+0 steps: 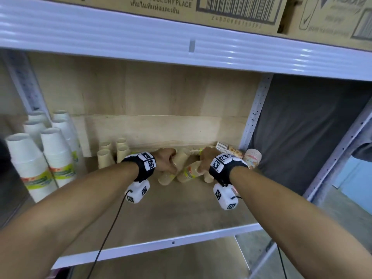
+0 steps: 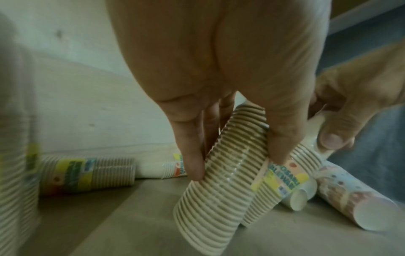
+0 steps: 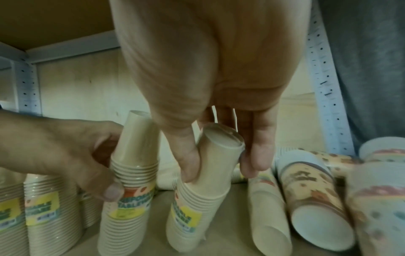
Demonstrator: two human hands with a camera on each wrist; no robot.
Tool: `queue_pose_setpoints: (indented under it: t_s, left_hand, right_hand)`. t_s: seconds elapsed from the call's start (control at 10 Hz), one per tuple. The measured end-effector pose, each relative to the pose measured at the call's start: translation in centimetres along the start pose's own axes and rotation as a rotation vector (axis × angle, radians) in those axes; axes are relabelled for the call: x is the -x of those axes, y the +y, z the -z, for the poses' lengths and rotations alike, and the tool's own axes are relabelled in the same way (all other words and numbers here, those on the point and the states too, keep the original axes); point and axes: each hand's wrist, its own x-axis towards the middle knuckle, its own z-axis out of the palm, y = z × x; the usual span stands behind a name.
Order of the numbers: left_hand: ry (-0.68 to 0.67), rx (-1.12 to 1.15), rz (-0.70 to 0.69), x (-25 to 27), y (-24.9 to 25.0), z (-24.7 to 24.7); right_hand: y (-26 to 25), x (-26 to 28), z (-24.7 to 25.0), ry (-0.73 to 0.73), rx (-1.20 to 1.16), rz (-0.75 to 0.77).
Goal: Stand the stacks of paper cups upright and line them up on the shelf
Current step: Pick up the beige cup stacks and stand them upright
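Observation:
Two beige paper-cup stacks with yellow-green labels lean near the back of the wooden shelf (image 1: 181,210). My left hand (image 1: 167,161) grips one stack (image 1: 166,178) around its upper part, fingers and thumb on opposite sides; the left wrist view shows the left hand (image 2: 236,161) on this ribbed stack (image 2: 210,199), tilted with its wide end low. My right hand (image 1: 205,160) pinches the narrow top of the second stack (image 1: 188,174). In the right wrist view the right hand (image 3: 220,168) holds that stack (image 3: 197,207) with its rim end on the board, beside the left-held stack (image 3: 131,190).
Beige stacks (image 1: 104,158) stand upright at the back left, tall white stacks (image 1: 32,164) further left. Patterned stacks (image 1: 252,158) lie at the right by the shelf post (image 1: 254,113). More stacks (image 2: 87,173) lie against the back wall. An upper shelf with cardboard boxes (image 1: 221,9) hangs overhead.

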Motion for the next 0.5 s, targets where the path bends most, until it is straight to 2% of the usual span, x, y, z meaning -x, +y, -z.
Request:
queue_pose_setpoints:
  t_s: [0.1,0.4,0.5]
  left_hand:
    - [0.038,0.134,0.062,0.1,-0.9,0.1]
    - [0.117,0.26,0.152,0.6,-1.8,-1.0]
    - [0.107,0.303,0.134,0.2,-2.4,-1.2]
  right_hand:
    - [-1.7,-0.6,0.7,0.011,-0.011,0.046]
    - [-6.7,-2.3,0.4,-0.007,-0.015,0.091]
    - [-6.1,-7.9,-2.2,-0.033,0.01,0.09]
